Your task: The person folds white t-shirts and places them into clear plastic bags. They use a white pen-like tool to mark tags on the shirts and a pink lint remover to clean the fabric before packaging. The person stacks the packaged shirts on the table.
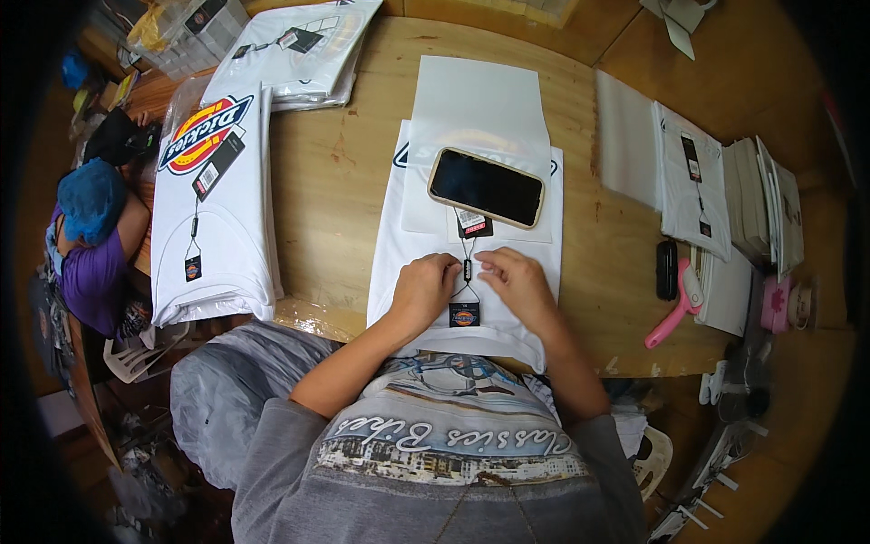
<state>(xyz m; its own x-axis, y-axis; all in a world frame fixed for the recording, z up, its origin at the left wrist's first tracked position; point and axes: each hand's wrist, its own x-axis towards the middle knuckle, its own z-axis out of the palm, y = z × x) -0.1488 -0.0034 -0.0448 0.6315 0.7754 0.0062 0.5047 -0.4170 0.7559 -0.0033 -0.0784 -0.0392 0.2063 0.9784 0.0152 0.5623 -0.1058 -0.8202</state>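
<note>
A folded white T-shirt (385,263) lies in front of me with its neck end toward me. My left hand (424,288) rests on it, fingers pinched at the black tag cord (468,271). Just right of the cord is my right hand (518,286), fingers bent, thumb and forefinger slightly apart. The cord loops through the shirt's dark neck label (465,315) and runs up to a hang tag (472,222) with a white sticker. A smartphone (487,188) in a pale case partly covers that tag. It lies across a white sheet (480,91) on the shirt.
Folded white shirts with tags (217,227) are stacked at the left, and bagged ones (290,50) behind. At the right lie another bagged shirt (693,172), a pink-handled tool (675,308) and a black object (667,269). Another person (95,245) sits at far left.
</note>
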